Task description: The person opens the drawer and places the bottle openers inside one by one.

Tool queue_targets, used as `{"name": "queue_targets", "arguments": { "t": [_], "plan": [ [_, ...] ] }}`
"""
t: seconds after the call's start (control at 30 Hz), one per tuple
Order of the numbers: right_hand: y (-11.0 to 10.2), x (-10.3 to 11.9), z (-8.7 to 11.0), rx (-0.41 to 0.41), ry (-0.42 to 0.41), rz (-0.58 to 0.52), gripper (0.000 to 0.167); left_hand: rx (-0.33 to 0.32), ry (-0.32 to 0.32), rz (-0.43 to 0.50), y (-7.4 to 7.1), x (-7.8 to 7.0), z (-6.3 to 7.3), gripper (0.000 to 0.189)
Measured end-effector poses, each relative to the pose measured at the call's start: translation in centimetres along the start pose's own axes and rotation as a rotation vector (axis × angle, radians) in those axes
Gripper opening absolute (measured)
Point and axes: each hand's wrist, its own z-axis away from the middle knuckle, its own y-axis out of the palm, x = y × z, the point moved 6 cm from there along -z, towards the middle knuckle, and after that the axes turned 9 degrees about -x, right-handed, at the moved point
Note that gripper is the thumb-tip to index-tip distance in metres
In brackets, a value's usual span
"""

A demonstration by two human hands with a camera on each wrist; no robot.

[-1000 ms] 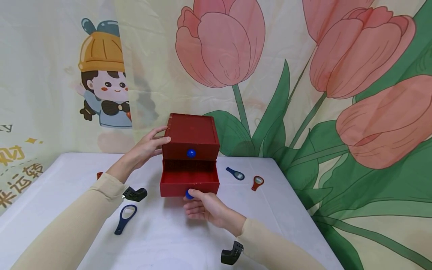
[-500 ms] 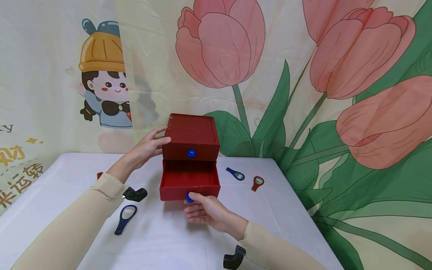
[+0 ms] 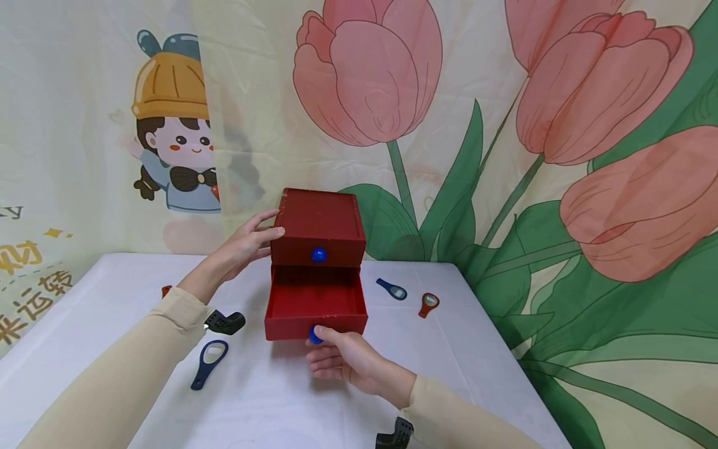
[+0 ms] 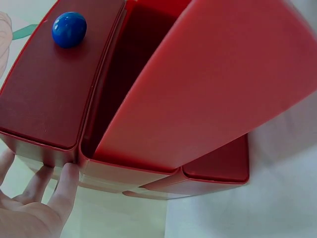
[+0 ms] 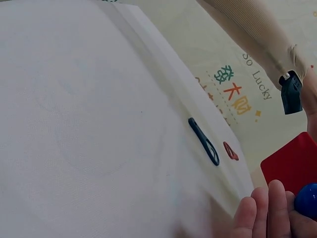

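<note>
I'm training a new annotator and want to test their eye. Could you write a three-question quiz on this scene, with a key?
1. Multiple choice: what does the right hand pinch?
A) the left sleeve
B) the blue knob of the pulled-out drawer
C) the far edge of the cloth

2. True or false: the left hand holds the upper drawer's knob.

3. Short answer: in the head view, two loop-headed tools lie to the right of the cabinet. Which is nearer to it, the blue tool or the red tool?

Key:
1. B
2. False; it touches the side of the cabinet.
3. The blue tool.
</note>
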Motion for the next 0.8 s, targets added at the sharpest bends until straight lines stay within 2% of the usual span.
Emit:
{"name": "queue_targets", "arguments": {
  "t": [0.57,0.8],
  "plan": [
    [0.4,-0.9,1.1,0.033,0.043,0.013,0.053,0.006,-0.01,0.005,0.0,0.0,0.0,0.084],
    [0.5,-0.9,1.3,0.057,0.032,0.039,0.051,0.007,-0.006,0.008,0.0,0.0,0.0,0.083]
  ]
}}
